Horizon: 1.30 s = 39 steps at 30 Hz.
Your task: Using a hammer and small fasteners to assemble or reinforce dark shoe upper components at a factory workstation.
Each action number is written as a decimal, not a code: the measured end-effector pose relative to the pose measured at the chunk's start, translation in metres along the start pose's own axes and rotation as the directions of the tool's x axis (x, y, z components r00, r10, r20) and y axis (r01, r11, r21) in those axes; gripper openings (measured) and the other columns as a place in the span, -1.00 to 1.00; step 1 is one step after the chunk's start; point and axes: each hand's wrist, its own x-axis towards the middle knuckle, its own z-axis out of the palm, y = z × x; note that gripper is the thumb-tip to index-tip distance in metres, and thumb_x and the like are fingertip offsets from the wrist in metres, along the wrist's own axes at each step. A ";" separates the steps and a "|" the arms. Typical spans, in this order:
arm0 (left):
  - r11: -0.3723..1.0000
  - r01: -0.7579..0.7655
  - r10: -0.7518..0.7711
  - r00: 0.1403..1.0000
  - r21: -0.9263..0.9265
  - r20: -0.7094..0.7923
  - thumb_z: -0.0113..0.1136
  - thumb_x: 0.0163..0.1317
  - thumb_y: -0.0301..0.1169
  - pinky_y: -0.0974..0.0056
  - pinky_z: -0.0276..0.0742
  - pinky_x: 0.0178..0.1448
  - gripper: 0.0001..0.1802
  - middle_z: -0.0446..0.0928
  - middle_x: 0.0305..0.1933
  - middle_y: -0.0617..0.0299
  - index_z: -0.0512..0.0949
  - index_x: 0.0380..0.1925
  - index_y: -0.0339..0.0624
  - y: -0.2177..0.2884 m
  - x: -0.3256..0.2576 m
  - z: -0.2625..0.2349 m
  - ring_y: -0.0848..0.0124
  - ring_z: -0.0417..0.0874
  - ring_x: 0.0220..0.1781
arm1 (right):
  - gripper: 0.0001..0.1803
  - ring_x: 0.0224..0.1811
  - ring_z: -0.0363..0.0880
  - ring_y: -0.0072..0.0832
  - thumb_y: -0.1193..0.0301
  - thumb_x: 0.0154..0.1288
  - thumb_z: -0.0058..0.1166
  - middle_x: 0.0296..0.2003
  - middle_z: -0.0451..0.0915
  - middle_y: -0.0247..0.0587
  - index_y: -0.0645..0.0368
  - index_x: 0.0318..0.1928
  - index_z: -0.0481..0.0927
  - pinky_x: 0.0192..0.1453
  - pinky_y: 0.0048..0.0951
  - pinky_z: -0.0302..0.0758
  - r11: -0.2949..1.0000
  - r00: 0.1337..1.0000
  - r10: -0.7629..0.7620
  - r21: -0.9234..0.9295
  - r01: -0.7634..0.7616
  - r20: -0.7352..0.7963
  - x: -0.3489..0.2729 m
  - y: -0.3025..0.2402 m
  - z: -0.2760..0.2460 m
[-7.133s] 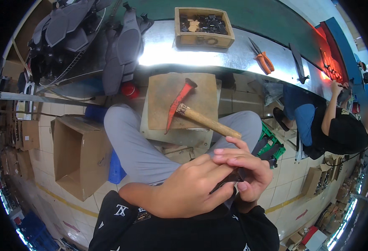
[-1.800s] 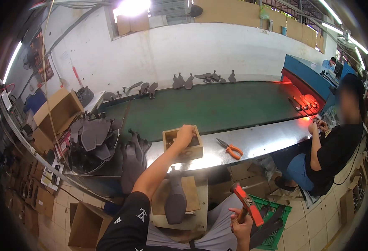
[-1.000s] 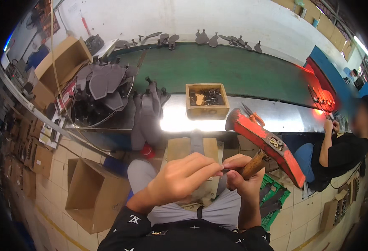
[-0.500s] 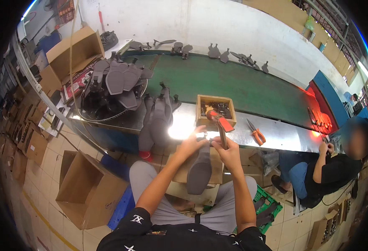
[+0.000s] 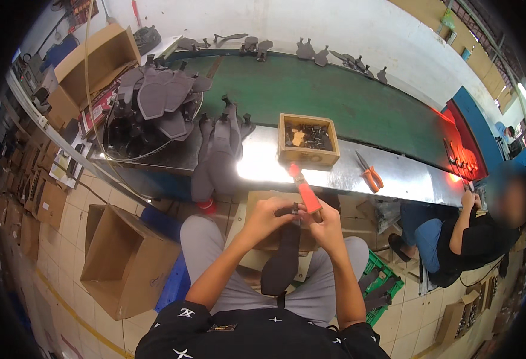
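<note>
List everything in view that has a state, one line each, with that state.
Dark flat piece: wide end toward the person
Left hand: closed at the piece's narrow end
Hammer: held
Right hand: closed around the hammer
Wooden box: open, holding small pieces
Pliers: lying on the metal ledge
Floor cardboard box: open
Green crate: open, holding dark pieces

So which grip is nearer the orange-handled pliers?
Right. Your right grip, around the hammer, is closer to you and left of the pliers; your left grip is farther left.

Matt sole (image 5: 281,270), v. shiny mtl worktop (image 5: 261,157)
</note>
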 end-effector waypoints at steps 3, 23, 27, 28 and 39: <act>1.000 -0.013 0.014 1.000 0.021 -0.025 0.41 0.07 -0.38 0.12 0.58 -0.06 -0.65 0.67 -0.21 -0.03 0.68 -0.11 -0.20 -0.005 -0.004 0.002 0.06 0.68 -0.20 | -0.76 -0.25 0.62 -0.12 0.59 0.15 0.23 -0.28 0.60 -0.02 0.32 -0.14 0.60 -0.14 -0.34 0.52 0.996 0.999 -0.033 -0.080 0.035 0.028 0.001 -0.010 -0.001; 0.994 0.041 -0.034 0.997 -0.098 0.074 0.42 0.05 -0.43 0.31 0.61 -0.14 -0.68 0.71 -0.17 0.06 0.71 -0.14 -0.22 -0.008 -0.002 -0.004 0.30 0.74 -0.23 | -0.68 -0.53 0.44 -0.56 0.43 0.48 0.00 -0.47 0.51 -0.23 0.29 0.15 0.44 -0.42 -0.49 0.40 0.966 0.974 0.193 -0.147 -0.210 -0.120 -0.083 -0.088 -0.017; 0.985 0.022 -0.015 0.999 -0.172 0.044 0.46 0.05 -0.50 0.48 0.45 -0.36 -0.73 0.70 -0.33 0.24 0.72 -0.20 -0.28 -0.015 0.000 0.000 0.66 0.54 -0.43 | -0.65 -0.50 0.54 -0.34 0.48 0.47 -0.03 -0.39 0.58 -0.05 0.31 0.20 0.41 -0.34 -0.39 0.49 0.946 0.991 0.021 -0.318 -0.064 -0.134 -0.091 -0.082 -0.004; 0.985 0.026 -0.017 0.998 -0.173 0.053 0.46 0.05 -0.50 0.48 0.45 -0.36 -0.73 0.70 -0.33 0.24 0.72 -0.20 -0.28 -0.014 -0.001 0.002 0.66 0.54 -0.43 | -0.64 -0.38 0.59 -0.16 0.49 0.45 -0.02 -0.34 0.58 0.10 0.33 0.21 0.40 -0.21 -0.29 0.53 0.947 0.996 0.043 -0.315 -0.067 -0.083 -0.086 -0.078 -0.002; 0.952 -0.087 0.065 0.994 0.293 0.083 0.51 -0.01 -0.17 0.13 0.07 0.43 0.23 0.68 0.04 0.18 -0.11 0.50 -0.32 -0.014 -0.015 0.003 0.27 0.42 0.39 | -0.57 -0.27 0.66 -0.02 0.52 0.43 0.01 -0.20 0.57 0.23 0.38 0.25 0.31 -0.24 -0.16 0.54 0.870 0.996 -0.056 -0.493 0.018 -0.063 -0.097 -0.090 -0.003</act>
